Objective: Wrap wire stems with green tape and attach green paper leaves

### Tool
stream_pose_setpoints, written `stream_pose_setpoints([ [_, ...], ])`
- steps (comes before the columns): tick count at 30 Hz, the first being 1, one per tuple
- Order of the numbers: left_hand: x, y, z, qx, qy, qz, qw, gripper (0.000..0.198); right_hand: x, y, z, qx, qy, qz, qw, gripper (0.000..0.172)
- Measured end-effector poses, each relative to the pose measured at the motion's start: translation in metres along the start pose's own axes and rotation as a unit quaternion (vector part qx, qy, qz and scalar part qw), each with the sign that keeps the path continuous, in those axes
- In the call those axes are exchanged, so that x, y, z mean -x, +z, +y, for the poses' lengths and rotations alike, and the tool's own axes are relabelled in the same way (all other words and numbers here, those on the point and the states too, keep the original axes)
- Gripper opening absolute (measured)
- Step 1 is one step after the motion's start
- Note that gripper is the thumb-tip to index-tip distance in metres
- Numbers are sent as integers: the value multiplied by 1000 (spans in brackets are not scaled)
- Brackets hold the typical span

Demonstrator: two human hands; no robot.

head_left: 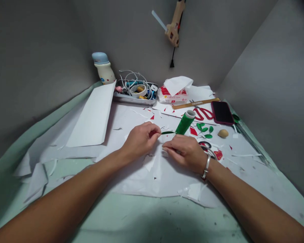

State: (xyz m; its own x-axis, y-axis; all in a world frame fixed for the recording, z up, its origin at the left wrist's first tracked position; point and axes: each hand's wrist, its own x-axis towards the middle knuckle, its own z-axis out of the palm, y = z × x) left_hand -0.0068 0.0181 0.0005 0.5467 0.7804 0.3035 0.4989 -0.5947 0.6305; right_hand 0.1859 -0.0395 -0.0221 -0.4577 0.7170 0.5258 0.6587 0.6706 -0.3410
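Observation:
Between my left hand [144,138] and the thread spool runs a thin dark-green leaf-like strip [167,132]. The thumb and forefinger of my left hand pinch its near end. A spool of green thread [183,124] stands tilted just behind my right hand [186,150]. The fingers of my right hand are drawn together, and anything in them is too small or hidden to name. A bracelet [206,166] circles the right wrist. Several small green leaf shapes [204,129] lie to the right of the spool, beside a tan egg-shaped piece [223,133].
Behind the hands are a metal tray [134,99] of craft supplies, a tissue pack [172,96], red-handled scissors [202,113], a wooden ruler [196,103] and a phone [222,113]. Folded white card [92,116] stands left, near a bottle [103,69]. A glue gun [174,32] hangs above.

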Motion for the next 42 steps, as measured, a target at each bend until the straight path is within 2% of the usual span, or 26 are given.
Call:
stream_pose_setpoints([
  [3,1,3,-1,-40,18,-46,998,15,-2,-3,-1,11,0,50,999,16],
  [7,3,6,0,-48,41,-100,993,15,-2,-5,7,-13,59,96,994,15],
  [12,3,4,3,27,41,-145,988,15,-1,-2,21,-98,170,110,974,14],
  [15,2,-1,6,81,27,-139,987,14,0,1,27,-128,226,74,963,17],
  [18,0,-4,8,109,1,-99,989,13,2,3,26,-119,201,9,972,14],
  [22,-2,-3,2,74,-34,-44,996,13,2,4,13,-66,92,-42,993,14],
  [27,-1,2,-4,-22,-25,-48,998,16,0,-1,0,-22,36,14,999,16],
  [31,3,5,0,-41,2,-96,995,16,-2,-4,4,-25,64,69,995,15],
  [35,5,5,5,-5,38,-144,989,16,-2,-3,12,-80,117,84,986,13],
  [39,4,-1,8,61,40,-147,986,15,-1,0,22,-142,203,65,967,14],
  [42,1,-5,10,103,27,-122,987,14,1,2,25,-164,225,9,960,15],
])
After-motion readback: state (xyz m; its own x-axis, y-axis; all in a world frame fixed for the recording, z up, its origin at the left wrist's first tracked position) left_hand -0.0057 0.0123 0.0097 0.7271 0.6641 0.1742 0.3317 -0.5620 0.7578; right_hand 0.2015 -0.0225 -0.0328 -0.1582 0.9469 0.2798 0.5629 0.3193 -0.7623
